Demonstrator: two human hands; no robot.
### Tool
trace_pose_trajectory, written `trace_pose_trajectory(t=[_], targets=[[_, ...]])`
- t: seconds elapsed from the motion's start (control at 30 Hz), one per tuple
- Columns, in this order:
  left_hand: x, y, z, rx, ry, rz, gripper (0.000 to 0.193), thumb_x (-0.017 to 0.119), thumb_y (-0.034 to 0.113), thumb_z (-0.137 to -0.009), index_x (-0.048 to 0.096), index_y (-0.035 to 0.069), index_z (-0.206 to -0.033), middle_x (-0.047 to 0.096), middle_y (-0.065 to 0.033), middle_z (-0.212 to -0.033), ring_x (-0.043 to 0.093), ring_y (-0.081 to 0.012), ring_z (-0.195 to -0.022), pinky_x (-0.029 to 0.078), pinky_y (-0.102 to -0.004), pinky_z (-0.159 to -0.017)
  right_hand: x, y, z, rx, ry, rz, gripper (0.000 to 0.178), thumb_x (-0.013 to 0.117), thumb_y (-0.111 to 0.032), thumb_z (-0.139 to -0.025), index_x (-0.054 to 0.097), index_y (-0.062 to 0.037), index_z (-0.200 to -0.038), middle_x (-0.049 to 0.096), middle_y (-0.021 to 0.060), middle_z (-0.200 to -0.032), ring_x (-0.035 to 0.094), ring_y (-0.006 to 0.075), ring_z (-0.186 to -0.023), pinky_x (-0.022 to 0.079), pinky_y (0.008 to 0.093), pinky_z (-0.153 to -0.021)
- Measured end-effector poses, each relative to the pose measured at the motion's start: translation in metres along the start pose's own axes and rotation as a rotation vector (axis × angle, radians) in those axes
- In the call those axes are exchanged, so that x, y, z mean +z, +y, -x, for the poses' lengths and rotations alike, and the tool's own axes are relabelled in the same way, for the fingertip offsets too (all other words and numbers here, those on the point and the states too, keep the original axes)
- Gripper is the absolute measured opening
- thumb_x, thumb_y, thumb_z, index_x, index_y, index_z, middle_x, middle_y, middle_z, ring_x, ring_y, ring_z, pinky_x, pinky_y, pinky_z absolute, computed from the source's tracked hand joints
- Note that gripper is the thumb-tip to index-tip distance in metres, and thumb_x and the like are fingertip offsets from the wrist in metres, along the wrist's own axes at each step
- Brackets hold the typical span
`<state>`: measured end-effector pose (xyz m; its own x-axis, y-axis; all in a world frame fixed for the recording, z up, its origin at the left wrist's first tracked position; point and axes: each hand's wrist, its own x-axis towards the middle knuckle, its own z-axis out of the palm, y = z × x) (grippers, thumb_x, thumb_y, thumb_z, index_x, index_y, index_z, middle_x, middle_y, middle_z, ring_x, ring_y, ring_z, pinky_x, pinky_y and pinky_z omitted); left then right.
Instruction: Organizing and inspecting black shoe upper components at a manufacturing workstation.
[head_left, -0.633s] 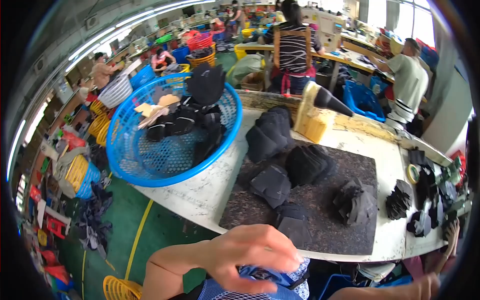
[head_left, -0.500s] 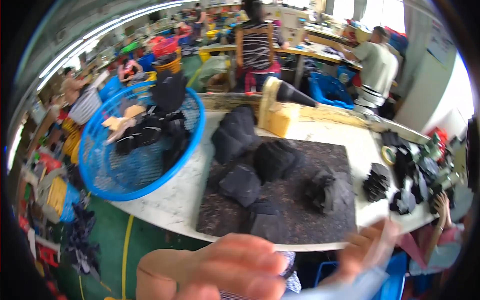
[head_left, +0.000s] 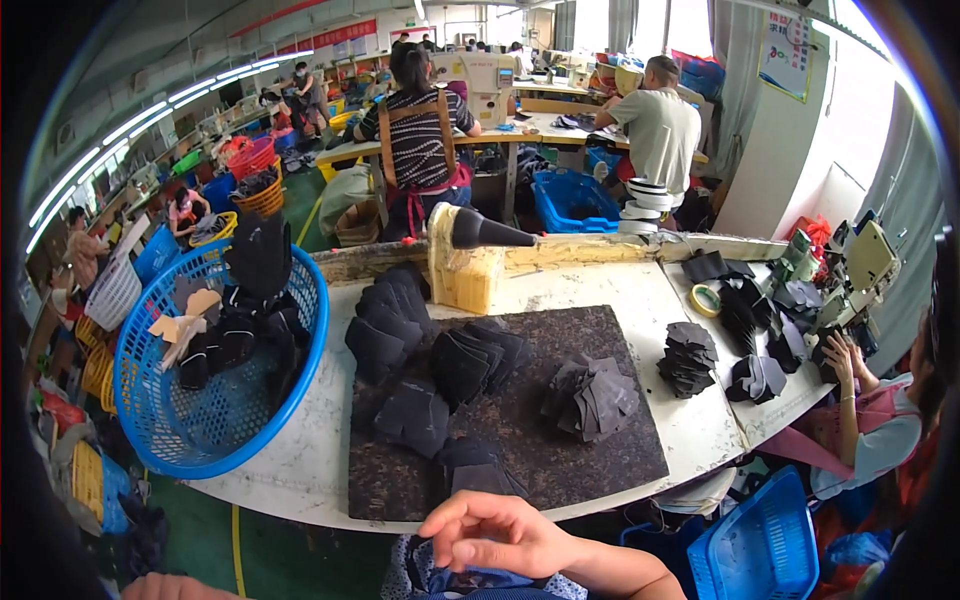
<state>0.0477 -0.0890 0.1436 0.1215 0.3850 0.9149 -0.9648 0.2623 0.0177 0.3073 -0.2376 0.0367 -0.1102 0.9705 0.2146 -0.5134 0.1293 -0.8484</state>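
Note:
My right hand (head_left: 500,537) hangs over the near edge of the table, its loosely curved fingers apart from the thumb and nothing between them. Only a strip of my left hand (head_left: 172,588) shows at the lower left; its fingers are hidden. Just beyond the right hand, a stack of black cut pieces (head_left: 478,468) lies on a dark mottled board (head_left: 590,470). More stacks rest on that board: flat black pieces (head_left: 413,417), fanned black pieces (head_left: 470,362), a tall leaning pile (head_left: 385,325) at its far left corner, and a ruffled grey-black bundle (head_left: 592,398).
A blue basket (head_left: 225,465) with black and tan pieces stands at the left. A yellow block with a black cone (head_left: 468,260) sits at the back. At right are another black pile (head_left: 688,360), a tape roll (head_left: 705,300) and a co-worker's hands (head_left: 845,365). A blue crate (head_left: 755,540) stands below.
The view has shifted, so the table appears further left. My left hand has dropped from the front middle to the lower left edge. My right hand has come in to the middle.

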Motion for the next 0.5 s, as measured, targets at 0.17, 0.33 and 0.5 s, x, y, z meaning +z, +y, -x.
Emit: trace_pose_trajectory(t=[0.17,0.33,0.5], targets=[[-0.025,0.009,0.079,-0.676,0.384,-1.213,0.077,0.053,0.066,-0.099,0.056,0.003,-0.144,0.054,-0.0283,-0.151,0.057,-0.0400,-0.134,0.042,-0.0557,-0.115,0.031,0.010,-0.038,-0.148,-0.162,0.300,0.078,0.076,-0.027,-0.100,0.035,0.0002,-0.160,0.050,0.0167,-0.152,0.048,0.0281,-0.142,0.038,0.0445,-0.120],[-0.062,-0.054,0.089,-1.078,0.423,-0.825,0.084,0.044,0.058,-0.099,0.051,-0.007,-0.151,0.033,-0.0238,-0.170,0.043,-0.0309,-0.151,0.032,-0.0433,-0.125,0.013,0.036,-0.059,-0.032,0.033,0.410,0.038,0.076,-0.014,-0.098,0.064,0.0006,-0.131,0.069,0.0111,-0.119,0.064,0.0167,-0.111,0.051,0.0326,-0.096],[-0.061,-0.045,0.119,-1.033,0.479,-0.934,0.075,0.070,0.036,-0.100,0.038,-0.002,-0.156,0.056,-0.0134,-0.147,0.052,-0.0209,-0.138,0.041,-0.0388,-0.117,0.006,0.041,-0.065,0.092,0.266,0.268,0.018,0.063,-0.011,-0.106,0.070,-0.0006,-0.119,0.072,-0.0004,-0.094,0.064,0.0062,-0.085,0.052,0.0233,-0.076]])
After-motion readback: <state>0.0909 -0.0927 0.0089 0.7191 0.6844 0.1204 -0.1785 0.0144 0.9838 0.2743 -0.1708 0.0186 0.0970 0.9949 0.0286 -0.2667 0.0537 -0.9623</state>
